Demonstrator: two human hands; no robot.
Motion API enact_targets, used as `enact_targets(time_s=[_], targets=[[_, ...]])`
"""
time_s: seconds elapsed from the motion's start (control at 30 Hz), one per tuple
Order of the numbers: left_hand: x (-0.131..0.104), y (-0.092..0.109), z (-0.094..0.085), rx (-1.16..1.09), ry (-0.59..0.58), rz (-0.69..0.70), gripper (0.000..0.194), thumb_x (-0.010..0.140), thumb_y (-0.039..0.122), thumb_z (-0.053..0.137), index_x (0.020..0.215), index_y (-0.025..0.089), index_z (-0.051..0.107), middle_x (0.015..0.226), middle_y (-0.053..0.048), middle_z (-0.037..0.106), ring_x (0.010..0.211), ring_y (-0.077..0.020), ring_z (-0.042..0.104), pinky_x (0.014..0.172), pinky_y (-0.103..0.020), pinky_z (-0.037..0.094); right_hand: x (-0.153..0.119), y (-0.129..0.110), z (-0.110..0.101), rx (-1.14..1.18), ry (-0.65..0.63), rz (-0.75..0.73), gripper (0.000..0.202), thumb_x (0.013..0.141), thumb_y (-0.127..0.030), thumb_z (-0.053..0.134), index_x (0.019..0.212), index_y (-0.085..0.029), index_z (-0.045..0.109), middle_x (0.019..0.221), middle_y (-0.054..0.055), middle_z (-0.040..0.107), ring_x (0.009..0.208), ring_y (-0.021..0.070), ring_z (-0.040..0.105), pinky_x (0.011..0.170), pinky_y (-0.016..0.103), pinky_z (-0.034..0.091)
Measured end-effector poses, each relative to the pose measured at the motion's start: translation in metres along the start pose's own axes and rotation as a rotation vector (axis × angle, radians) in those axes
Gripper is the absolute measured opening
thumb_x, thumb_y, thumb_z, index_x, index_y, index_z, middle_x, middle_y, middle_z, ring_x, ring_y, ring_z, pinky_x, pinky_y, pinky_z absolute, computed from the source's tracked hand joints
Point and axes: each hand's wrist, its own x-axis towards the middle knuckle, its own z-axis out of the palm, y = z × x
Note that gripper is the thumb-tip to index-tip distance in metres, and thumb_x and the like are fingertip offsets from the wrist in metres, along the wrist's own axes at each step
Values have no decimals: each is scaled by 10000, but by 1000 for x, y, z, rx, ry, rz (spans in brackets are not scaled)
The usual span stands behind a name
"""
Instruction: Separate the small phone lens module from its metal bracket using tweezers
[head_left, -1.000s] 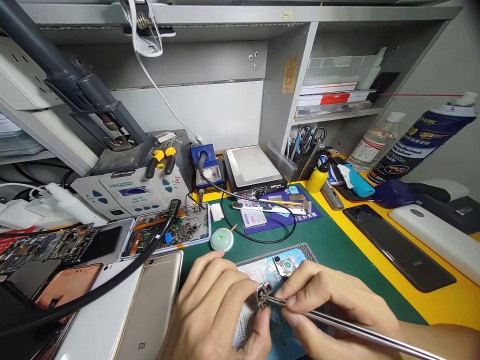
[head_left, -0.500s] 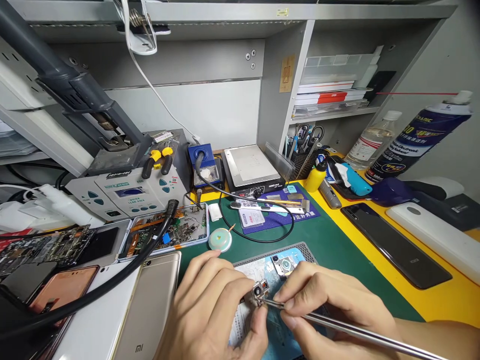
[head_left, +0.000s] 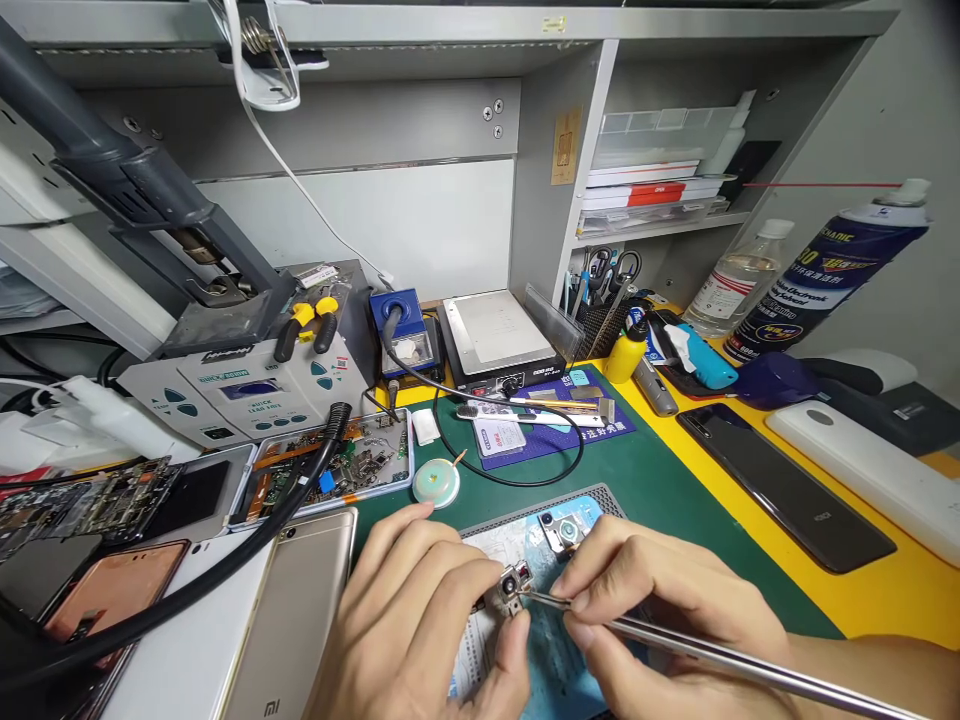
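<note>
My left hand is closed, pinching a small metal phone camera module between thumb and index finger. The module's dark round lens faces up. Long silver tweezers are gripped in my right hand, their fine tip touching or very close to the module's right edge. Under both hands lies a light-blue and white printed work pad. A second camera part with a lens and a round ring rests on the pad, just behind my right fingers.
To the left stand a tray of circuit boards, a gold phone and a thick black hose. A round pale disc and a heating plate sit behind. At right are a black phone and a spray can.
The tweezers' tip has drawn slightly back to the right from the module's lower front. The module has tilted, showing its lens and metal side more. The view has shifted a little.
</note>
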Motion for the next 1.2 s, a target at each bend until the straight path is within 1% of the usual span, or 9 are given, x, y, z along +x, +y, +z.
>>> enact_targets(time_s=[0.27, 0.4, 0.57, 0.87, 1.03, 1.2], targets=[[-3, -2, 0, 5, -12, 25, 257, 736, 42, 717, 954, 154, 642, 813, -21, 688, 785, -177, 618, 975, -457, 475, 0, 2, 3, 10, 17, 7, 275, 682, 65, 624, 757, -199, 642, 688, 30, 728, 562, 151, 675, 527, 245, 525], [-2, -2, -1, 15, -20, 33, 241, 743, 54, 710, 946, 166, 643, 807, -13, 688, 778, -176, 630, 978, -451, 484, 0, 1, 3, 7, 31, 13, 287, 687, 71, 623, 771, -202, 650, 710, 38, 730, 585, 159, 684, 541, 255, 537], [1, -1, 1, 32, -33, 36, 247, 750, 54, 705, 962, 167, 649, 823, -16, 701, 789, -180, 646, 980, -456, 492, 0, 2, 2, 2, 37, 4, 281, 694, 60, 631, 775, -208, 649, 709, 35, 732, 576, 160, 684, 528, 254, 536], [-2, -2, 0, 18, -41, 49, 258, 744, 30, 720, 964, 145, 652, 837, -27, 700, 813, -174, 624, 996, -463, 464, -1, 1, 3, -3, 42, 9, 279, 702, 66, 625, 771, -204, 634, 711, 36, 739, 577, 157, 691, 537, 250, 545], [-3, -3, 1, 15, -42, 61, 279, 733, 29, 721, 978, 145, 654, 849, -29, 707, 822, -182, 623, 994, -473, 469, 1, 1, 3, -2, 58, -1, 270, 684, 66, 613, 747, -196, 626, 690, 40, 729, 564, 153, 687, 523, 241, 538], [-4, -2, 1, 22, -38, 54, 283, 729, 25, 717, 979, 147, 661, 851, -32, 712, 814, -188, 622, 992, -486, 469, 3, -2, 1, -29, 65, 7, 273, 678, 73, 610, 740, -193, 624, 704, 37, 731, 584, 145, 699, 543, 224, 543]])
